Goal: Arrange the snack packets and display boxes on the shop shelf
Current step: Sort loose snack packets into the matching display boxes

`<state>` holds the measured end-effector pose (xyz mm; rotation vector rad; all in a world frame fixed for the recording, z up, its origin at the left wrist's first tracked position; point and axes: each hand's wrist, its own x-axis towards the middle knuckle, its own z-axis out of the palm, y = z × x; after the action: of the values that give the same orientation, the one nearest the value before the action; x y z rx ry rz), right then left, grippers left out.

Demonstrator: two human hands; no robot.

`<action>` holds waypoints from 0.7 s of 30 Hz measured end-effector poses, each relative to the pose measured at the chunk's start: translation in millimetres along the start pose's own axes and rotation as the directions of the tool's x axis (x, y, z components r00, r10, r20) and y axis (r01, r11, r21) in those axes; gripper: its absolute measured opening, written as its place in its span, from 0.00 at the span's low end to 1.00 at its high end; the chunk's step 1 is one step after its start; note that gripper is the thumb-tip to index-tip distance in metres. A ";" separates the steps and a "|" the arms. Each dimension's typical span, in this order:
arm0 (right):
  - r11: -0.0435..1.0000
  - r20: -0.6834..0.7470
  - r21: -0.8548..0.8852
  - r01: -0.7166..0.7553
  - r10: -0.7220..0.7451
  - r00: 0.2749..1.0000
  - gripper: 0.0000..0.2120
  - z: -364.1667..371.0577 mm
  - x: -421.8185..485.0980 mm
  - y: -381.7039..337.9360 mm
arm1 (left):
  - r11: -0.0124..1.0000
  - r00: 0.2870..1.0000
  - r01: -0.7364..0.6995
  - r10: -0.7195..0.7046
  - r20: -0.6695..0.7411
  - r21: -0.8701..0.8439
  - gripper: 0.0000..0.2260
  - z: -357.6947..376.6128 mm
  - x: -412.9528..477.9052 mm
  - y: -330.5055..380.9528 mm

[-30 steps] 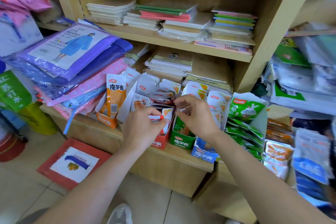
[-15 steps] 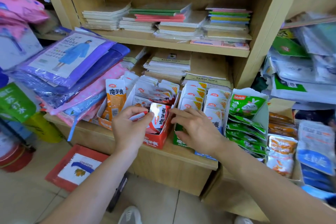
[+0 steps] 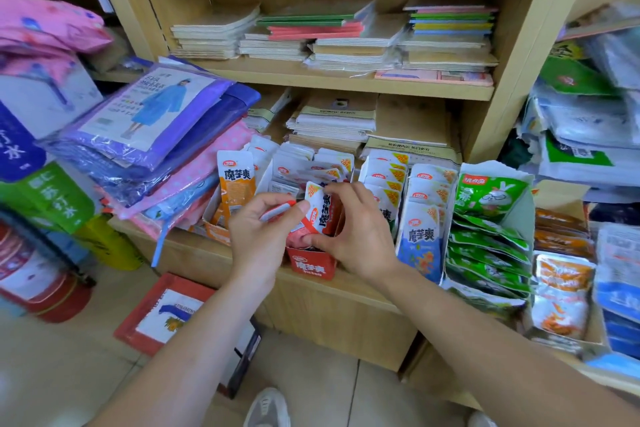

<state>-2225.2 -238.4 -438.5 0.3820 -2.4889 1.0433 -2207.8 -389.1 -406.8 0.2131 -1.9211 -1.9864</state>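
Both hands worked over the red box (image 3: 313,265) at the front edge of the shelf (image 3: 363,288).

The right hand (image 3: 360,232) gripped one red-and-white packet (image 3: 322,213), with the thumb under its lower edge and the fingers over its top. The packet was held upright, probably so that it could slot into the box face-forward, like the rows alongside. The left hand (image 3: 259,232) pinched a second packet (image 3: 277,212) edge-on between thumb and fingers, just beside the first. It appeared to be held in reserve for the same box.

Count:
- Packets in hand: two, one per hand.
- Displays that could be told apart: four.
  - An orange box (image 3: 215,234) stood just left of the left hand, with one orange packet (image 3: 235,184) standing tall in it.
  - The red box sat beneath the hands.
  - A row of blue packets (image 3: 419,241) stood just right of the right hand.
  - The green packets (image 3: 488,198) lay beyond that.
- Packets within the rows: they overlapped too closely to count.
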 end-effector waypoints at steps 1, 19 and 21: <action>1.000 -0.022 0.002 -0.028 0.028 0.999 0.36 1.8 2.1 0.9 | 0.999 0.999 -0.033 0.032 0.010 0.019 0.11 -1.6 0.4 1.1; 0.972 -0.110 0.168 -0.161 0.181 0.977 0.17 -16.4 42.0 21.9 | 0.255 0.735 -0.674 0.145 0.662 0.693 0.28 -30.6 -21.7 -43.0; 0.973 -0.138 0.154 -0.172 0.194 0.971 0.12 -18.5 47.6 24.0 | 0.266 0.735 -0.673 0.144 0.662 0.690 0.28 -31.6 -21.5 -42.9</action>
<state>-2271.7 -213.0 -419.0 0.1081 -2.3554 1.2760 -2183.3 -410.6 -454.2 -0.5804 -2.8119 -0.3878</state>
